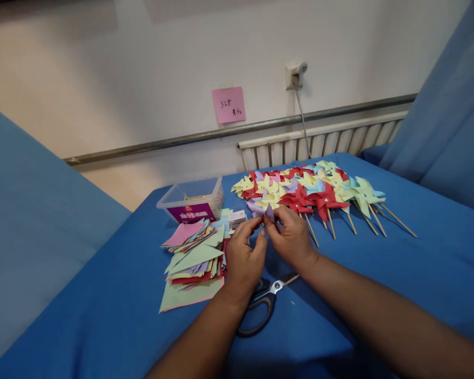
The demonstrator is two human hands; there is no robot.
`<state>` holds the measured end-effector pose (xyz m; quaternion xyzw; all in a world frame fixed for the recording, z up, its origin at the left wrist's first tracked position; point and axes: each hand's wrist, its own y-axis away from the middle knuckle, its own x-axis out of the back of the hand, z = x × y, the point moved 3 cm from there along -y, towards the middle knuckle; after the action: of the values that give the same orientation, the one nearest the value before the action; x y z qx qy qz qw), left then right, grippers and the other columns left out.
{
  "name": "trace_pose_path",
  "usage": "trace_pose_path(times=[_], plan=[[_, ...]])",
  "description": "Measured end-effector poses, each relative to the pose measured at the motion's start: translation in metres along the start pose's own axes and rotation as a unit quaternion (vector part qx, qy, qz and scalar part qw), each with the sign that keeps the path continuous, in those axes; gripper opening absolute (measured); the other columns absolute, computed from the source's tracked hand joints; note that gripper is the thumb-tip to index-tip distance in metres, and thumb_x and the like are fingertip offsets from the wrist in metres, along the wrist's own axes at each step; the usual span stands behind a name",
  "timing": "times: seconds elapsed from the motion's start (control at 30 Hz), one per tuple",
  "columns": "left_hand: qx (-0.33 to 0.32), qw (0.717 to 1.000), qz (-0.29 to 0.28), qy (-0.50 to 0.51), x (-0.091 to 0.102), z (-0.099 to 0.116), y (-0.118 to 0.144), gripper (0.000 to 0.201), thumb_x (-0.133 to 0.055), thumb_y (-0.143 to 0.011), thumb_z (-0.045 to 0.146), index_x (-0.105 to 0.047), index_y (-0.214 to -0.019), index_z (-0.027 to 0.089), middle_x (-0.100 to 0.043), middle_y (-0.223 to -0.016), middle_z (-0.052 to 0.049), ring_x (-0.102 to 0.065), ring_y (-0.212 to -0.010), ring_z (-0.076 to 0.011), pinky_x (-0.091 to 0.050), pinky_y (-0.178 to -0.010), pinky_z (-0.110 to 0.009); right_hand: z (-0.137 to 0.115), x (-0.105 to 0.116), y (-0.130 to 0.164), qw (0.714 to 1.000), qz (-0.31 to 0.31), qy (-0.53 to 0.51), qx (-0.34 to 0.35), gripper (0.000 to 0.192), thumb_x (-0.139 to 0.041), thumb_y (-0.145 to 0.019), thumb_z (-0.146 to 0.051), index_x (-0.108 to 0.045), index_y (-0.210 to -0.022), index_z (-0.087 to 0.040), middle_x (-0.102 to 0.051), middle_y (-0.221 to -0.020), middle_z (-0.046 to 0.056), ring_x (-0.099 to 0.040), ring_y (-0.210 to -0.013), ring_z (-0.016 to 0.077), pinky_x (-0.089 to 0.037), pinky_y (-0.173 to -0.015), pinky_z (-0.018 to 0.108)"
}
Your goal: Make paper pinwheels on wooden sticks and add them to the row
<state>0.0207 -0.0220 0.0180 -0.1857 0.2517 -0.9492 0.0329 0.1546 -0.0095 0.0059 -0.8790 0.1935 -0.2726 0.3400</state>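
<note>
A light purple paper pinwheel (262, 209), its blades folded, is held up above the blue cloth. My right hand (294, 238) pinches its lower edge between thumb and fingers. From the other side, my left hand (245, 255) curls its fingers against the same paper; its thumb stands a little apart, and part of its grip is hidden. Below both hands lies a pair of scissors (276, 287) with black handles, partly covered by my left forearm. Just beyond my hands, many finished pinwheels (326, 201) in red, yellow, green and purple lie on wooden sticks.
To the left, stacks of coloured paper (195, 258) lie near a clear plastic box (191, 197) with thin sticks inside. A small white box (237, 218) sits behind my left hand. The blue table cloth (114, 295) reaches to the wall, where a radiator (324, 139) stands.
</note>
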Motion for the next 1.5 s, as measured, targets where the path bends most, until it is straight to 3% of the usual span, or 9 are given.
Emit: trace_pose_path(times=[0.2, 0.47, 0.6, 0.83, 0.97, 1.13, 1.23, 1.33, 1.5], plan=[[0.050, 0.997, 0.001, 0.062, -0.003, -0.004, 0.001, 0.034, -0.065, -0.079, 0.021, -0.072, -0.112, 0.025, -0.072, -0.111, -0.006, -0.067, -0.102, -0.0216, -0.049, -0.095, -0.034, -0.006, 0.000, -0.001, 0.991, -0.015, 0.105, 0.087, 0.011, -0.048, -0.091, -0.019, -0.059, -0.088, -0.019, -0.064, -0.080, 0.006, -0.057, -0.079, 0.0223, -0.038, -0.072, 0.034], [0.121, 0.980, -0.002, 0.160, -0.007, -0.010, -0.002, 0.031, -0.067, -0.076, 0.022, -0.072, -0.107, 0.018, -0.072, -0.111, -0.009, -0.066, -0.102, -0.0228, -0.047, -0.095, -0.034, -0.014, 0.002, 0.000, 0.978, -0.035, 0.160, 0.127, 0.014, -0.049, -0.090, -0.017, -0.062, -0.093, -0.019, -0.068, -0.088, 0.008, -0.056, -0.082, 0.0232, -0.036, -0.074, 0.036], [0.150, 0.961, -0.001, 0.233, -0.008, -0.011, -0.004, 0.027, -0.071, -0.072, 0.024, -0.073, -0.099, 0.017, -0.074, -0.102, -0.007, -0.065, -0.096, -0.0217, -0.047, -0.091, -0.033, -0.018, 0.000, 0.002, 0.977, -0.062, 0.151, 0.136, 0.017, -0.051, -0.090, -0.019, -0.064, -0.100, -0.017, -0.068, -0.101, 0.010, -0.057, -0.089, 0.0250, -0.039, -0.079, 0.039], [0.236, 0.901, 0.055, 0.360, -0.009, -0.019, -0.007, 0.025, -0.080, -0.064, 0.028, -0.071, -0.081, 0.013, -0.069, -0.073, -0.003, -0.062, -0.071, -0.0141, -0.047, -0.074, -0.027, -0.028, -0.001, 0.009, 0.976, -0.124, 0.130, 0.121, 0.031, -0.052, -0.090, -0.028, -0.063, -0.117, -0.016, -0.063, -0.114, 0.013, -0.054, -0.103, 0.0284, -0.042, -0.088, 0.044], [0.260, 0.890, 0.109, 0.357, -0.005, -0.022, -0.011, 0.024, -0.081, -0.061, 0.030, -0.070, -0.073, 0.012, -0.061, -0.057, 0.002, -0.055, -0.057, -0.0105, -0.044, -0.063, -0.023, -0.034, -0.001, 0.013, 0.973, -0.163, 0.116, 0.117, 0.039, -0.057, -0.088, -0.037, -0.061, -0.120, -0.016, -0.060, -0.116, 0.014, -0.053, -0.105, 0.0302, -0.043, -0.090, 0.047], [0.267, 0.893, 0.109, 0.346, -0.002, -0.025, -0.012, 0.025, -0.081, -0.061, 0.030, -0.070, -0.073, 0.011, -0.061, -0.056, 0.001, -0.057, -0.057, -0.0114, -0.044, -0.061, -0.023, -0.032, 0.001, 0.013, 0.978, -0.149, 0.064, 0.129, 0.029, -0.055, -0.091, -0.033, -0.062, -0.114, -0.017, -0.062, -0.108, 0.013, -0.056, -0.101, 0.0276, -0.046, -0.089, 0.045], [0.278, 0.900, 0.100, 0.321, -0.003, -0.027, -0.010, 0.029, -0.082, -0.060, 0.033, -0.071, -0.073, 0.010, -0.066, -0.062, -0.002, -0.055, -0.055, -0.0108, -0.042, -0.057, -0.023, -0.022, 0.004, 0.010, 0.991, -0.089, 0.010, 0.099, 0.022, -0.054, -0.091, -0.028, -0.061, -0.109, -0.017, -0.062, -0.105, 0.012, -0.058, -0.096, 0.0239, -0.048, -0.086, 0.041], [0.287, 0.904, 0.078, 0.308, -0.005, -0.027, -0.006, 0.033, -0.082, -0.060, 0.036, -0.073, -0.076, 0.009, -0.069, -0.066, -0.004, -0.056, -0.056, -0.0112, -0.042, -0.058, -0.023, -0.007, 0.004, 0.007, 0.998, -0.034, -0.049, 0.003, 0.028, -0.062, -0.086, -0.030, -0.057, -0.111, -0.019, -0.062, -0.102, 0.009, -0.059, -0.080, 0.0185, -0.050, -0.076, 0.037], [0.288, 0.898, 0.031, 0.332, -0.009, -0.021, -0.004, 0.035, -0.083, -0.059, 0.034, -0.076, -0.083, 0.011, -0.073, -0.077, -0.007, -0.061, -0.064, -0.0136, -0.047, -0.066, -0.025, 0.007, -0.007, 0.008, 0.971, -0.056, -0.196, -0.122, 0.033, -0.064, -0.084, -0.032, -0.053, -0.113, -0.021, -0.063, -0.086, 0.001, -0.056, -0.063, 0.0136, -0.047, -0.059, 0.028]])
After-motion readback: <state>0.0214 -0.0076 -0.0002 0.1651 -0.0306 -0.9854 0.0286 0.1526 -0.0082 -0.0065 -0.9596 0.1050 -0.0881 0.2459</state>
